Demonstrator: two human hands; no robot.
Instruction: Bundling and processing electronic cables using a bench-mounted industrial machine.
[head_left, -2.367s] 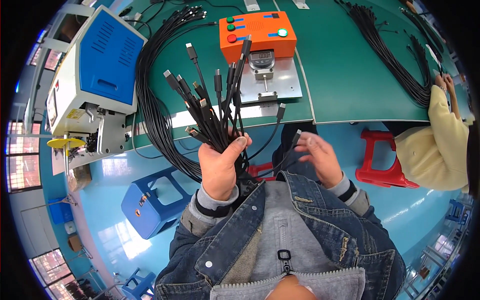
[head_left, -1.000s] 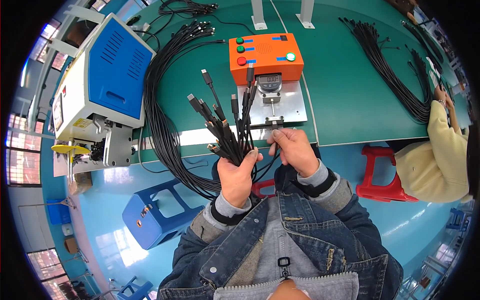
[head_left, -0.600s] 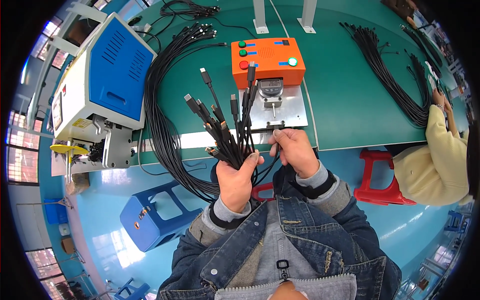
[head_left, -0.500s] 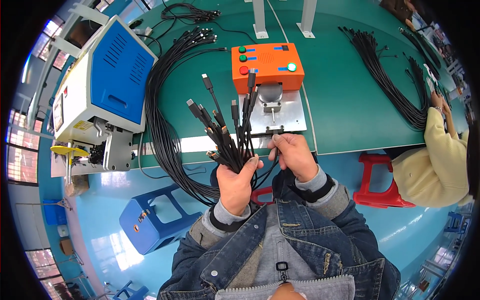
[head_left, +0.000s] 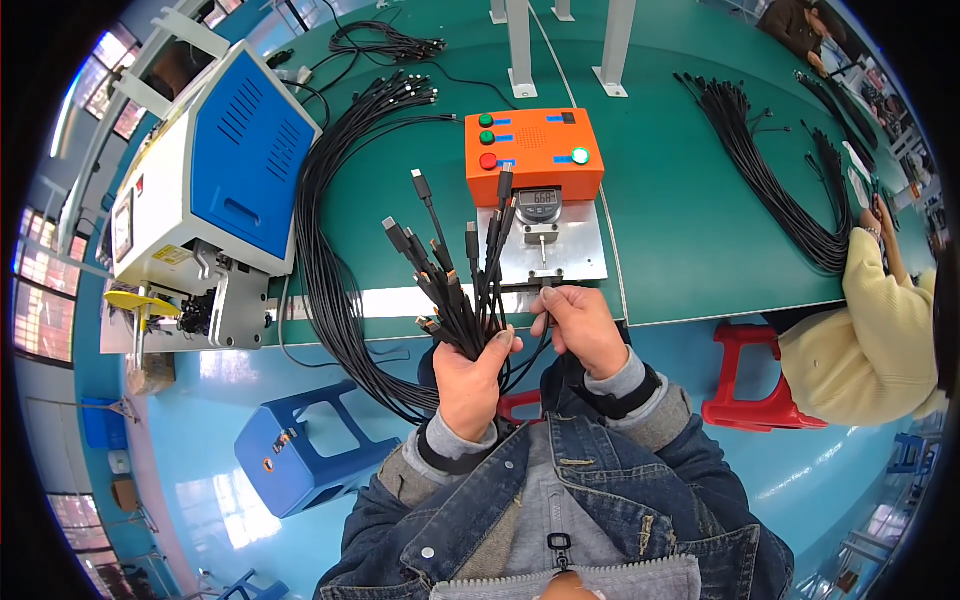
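Observation:
My left hand (head_left: pixel 468 388) is closed round a bunch of black USB cables (head_left: pixel 458 305), their plugs fanning upward. Thumb and fingers of my right hand (head_left: pixel 585 328) pinch the end of one black cable at the near edge of a metal fixture plate (head_left: pixel 582 258). The held plug is mostly hidden by the fingers and the fixture. On that plate sits a round gauge (head_left: pixel 540 206) with a small digital display. Behind it stands an orange box (head_left: pixel 535 150) with green and red buttons and one lit green button.
A blue-and-white machine (head_left: pixel 235 150) stands at left, beside a long bundle of black cables (head_left: pixel 325 250) hanging over the table edge. More cables (head_left: pixel 765 165) lie at right near a co-worker in a yellow sleeve (head_left: pixel 865 285). Below are a blue stool (head_left: pixel 290 450) and a red stool (head_left: pixel 745 400).
The view has tilted slightly, so the table sits lower in the picture and the gauge's display shows. Both hands keep their grips, the right one still at the fixture.

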